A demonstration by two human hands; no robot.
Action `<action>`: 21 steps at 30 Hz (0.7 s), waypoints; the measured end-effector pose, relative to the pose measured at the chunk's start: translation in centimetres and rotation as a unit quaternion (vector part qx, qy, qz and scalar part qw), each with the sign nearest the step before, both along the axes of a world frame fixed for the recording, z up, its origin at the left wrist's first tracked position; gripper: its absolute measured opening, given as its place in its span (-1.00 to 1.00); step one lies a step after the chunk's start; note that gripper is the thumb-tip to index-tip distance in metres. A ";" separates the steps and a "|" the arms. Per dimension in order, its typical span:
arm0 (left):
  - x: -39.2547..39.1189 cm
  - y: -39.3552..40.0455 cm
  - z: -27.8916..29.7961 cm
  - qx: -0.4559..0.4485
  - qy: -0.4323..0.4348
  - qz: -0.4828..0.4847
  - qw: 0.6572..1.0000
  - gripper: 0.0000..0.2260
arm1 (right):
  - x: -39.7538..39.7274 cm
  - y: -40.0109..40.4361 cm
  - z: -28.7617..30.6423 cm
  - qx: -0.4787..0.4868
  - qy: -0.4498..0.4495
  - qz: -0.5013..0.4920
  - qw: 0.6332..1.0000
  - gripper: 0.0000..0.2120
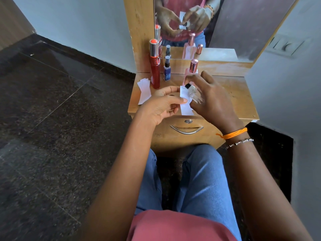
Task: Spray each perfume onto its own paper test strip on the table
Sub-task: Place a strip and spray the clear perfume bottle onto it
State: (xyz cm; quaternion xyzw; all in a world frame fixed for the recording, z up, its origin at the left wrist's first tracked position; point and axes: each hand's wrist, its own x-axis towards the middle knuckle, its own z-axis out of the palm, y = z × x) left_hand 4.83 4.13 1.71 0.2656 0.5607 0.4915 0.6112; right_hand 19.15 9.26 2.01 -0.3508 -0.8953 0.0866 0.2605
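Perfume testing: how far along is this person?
Nothing plainly looks finished. In hand: the left hand pinches a paper strip while the right hand holds a small clear bottle at it. Left: the red bottle, blue bottle and pink bottle stand behind; spare strips lie waiting.

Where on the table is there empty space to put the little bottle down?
Bare wood lies on the tabletop's right side, beyond the right hand. The left is crowded: spare paper strips, red bottle, blue bottle, with the pink bottle behind the hands.
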 end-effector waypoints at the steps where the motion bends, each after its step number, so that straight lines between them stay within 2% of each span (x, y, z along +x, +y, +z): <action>1: 0.0 0.0 0.0 0.000 0.001 0.000 1.000 -0.70 | 0.0 0.0 0.0 0.001 0.002 0.001 1.000 -0.49; 8: -0.1 0.0 -0.2 0.001 0.009 0.005 1.000 -0.70 | 0.2 0.1 -0.5 -0.015 0.041 -0.001 0.999 -0.50; 11: -0.1 0.0 -0.2 0.001 0.010 0.005 1.000 -0.69 | 0.7 0.4 -0.7 -0.068 0.142 -0.006 0.988 -0.48; 13: 0.1 0.0 -0.2 -0.002 0.012 0.006 1.000 -0.72 | 1.3 0.5 -1.1 -0.119 0.228 -0.021 0.966 -0.47; 16: 0.3 0.2 -0.4 -0.007 0.021 0.012 1.000 -0.78 | 2.3 1.0 -2.0 -0.198 0.303 -0.089 0.928 -0.60; 18: 0.4 0.3 -0.7 -0.010 0.036 0.015 0.999 -0.80 | 3.0 1.5 -2.9 -0.202 0.313 -0.131 0.919 -0.71; 21: 0.7 0.4 -1.0 -0.017 0.063 0.018 0.998 -0.77 | 4.1 2.1 -4.1 -0.211 0.292 -0.168 0.918 -0.71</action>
